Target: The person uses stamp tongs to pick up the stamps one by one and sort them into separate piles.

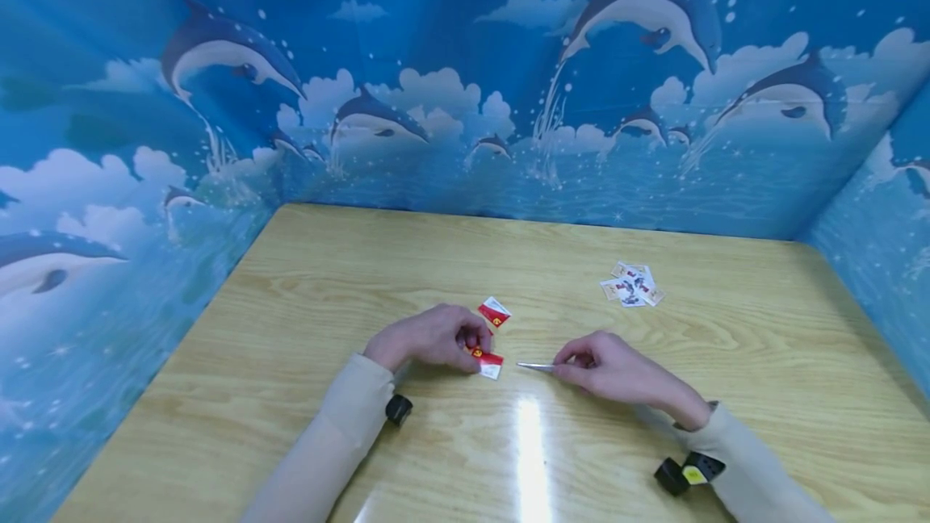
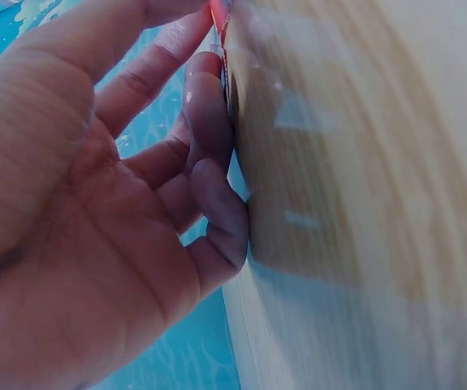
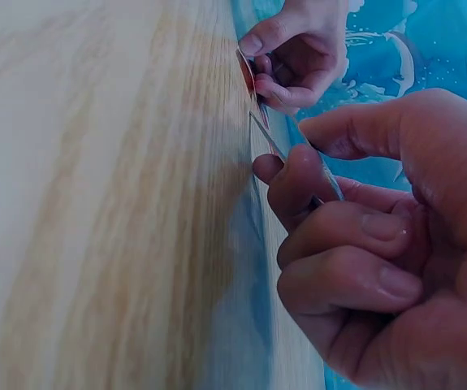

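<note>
In the head view my left hand (image 1: pixel 443 336) rests low over the table, thumb and fingertips pinching a small red and white card (image 1: pixel 490 365) with a yellow emblem. Just beyond its fingertips lies another red and white card (image 1: pixel 495 311). Only a red sliver (image 2: pixel 220 15) of card shows in the left wrist view. To the right, my right hand (image 1: pixel 610 365) pinches a thin silvery piece (image 1: pixel 536 366), seen nearly edge-on and pointing left at the cards; I cannot tell its kind. Its other fingers curl inward in the right wrist view.
Several small printed cards (image 1: pixel 632 286) lie overlapping at the back right of the wooden table (image 1: pixel 349 257). A blue dolphin-print curtain (image 1: pixel 450 103) surrounds the back and sides. Black cameras sit on both wrists.
</note>
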The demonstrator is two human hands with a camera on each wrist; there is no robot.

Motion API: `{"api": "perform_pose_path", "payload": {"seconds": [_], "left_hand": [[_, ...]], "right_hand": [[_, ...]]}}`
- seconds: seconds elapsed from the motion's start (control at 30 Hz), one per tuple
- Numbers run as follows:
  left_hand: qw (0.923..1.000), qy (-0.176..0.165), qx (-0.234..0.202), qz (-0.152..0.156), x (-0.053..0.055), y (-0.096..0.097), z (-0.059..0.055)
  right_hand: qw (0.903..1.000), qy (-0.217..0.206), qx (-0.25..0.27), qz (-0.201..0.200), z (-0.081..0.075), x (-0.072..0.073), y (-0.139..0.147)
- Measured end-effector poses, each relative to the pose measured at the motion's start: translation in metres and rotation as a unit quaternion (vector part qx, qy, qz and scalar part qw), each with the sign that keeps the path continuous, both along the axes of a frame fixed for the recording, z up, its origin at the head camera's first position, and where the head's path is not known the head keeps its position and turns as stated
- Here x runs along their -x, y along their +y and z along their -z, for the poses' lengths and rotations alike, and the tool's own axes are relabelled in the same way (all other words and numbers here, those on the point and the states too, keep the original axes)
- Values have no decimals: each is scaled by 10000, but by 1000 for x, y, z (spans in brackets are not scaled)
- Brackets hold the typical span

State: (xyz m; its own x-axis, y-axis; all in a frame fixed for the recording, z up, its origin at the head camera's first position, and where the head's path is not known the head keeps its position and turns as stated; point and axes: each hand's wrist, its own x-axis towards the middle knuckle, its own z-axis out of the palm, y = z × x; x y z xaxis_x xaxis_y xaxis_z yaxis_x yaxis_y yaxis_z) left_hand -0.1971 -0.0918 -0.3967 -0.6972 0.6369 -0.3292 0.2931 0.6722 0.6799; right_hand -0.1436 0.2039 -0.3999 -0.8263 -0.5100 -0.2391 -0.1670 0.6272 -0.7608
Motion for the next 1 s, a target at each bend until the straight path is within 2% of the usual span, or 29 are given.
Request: {"api": "perform_pose_path", "payload": {"seconds": [0.43, 0.77, 1.0], "left_hand": [[9999, 62, 95, 19, 1, 1, 0], [10000, 0, 32, 6, 1, 0, 1], [9999, 82, -22, 80, 1, 0, 2]], "right_hand": [[9996, 138, -74, -219, 0, 4, -14], [9996, 133, -89, -215, 1, 4, -21], [9995, 233, -94, -194, 2, 7, -26]]}}
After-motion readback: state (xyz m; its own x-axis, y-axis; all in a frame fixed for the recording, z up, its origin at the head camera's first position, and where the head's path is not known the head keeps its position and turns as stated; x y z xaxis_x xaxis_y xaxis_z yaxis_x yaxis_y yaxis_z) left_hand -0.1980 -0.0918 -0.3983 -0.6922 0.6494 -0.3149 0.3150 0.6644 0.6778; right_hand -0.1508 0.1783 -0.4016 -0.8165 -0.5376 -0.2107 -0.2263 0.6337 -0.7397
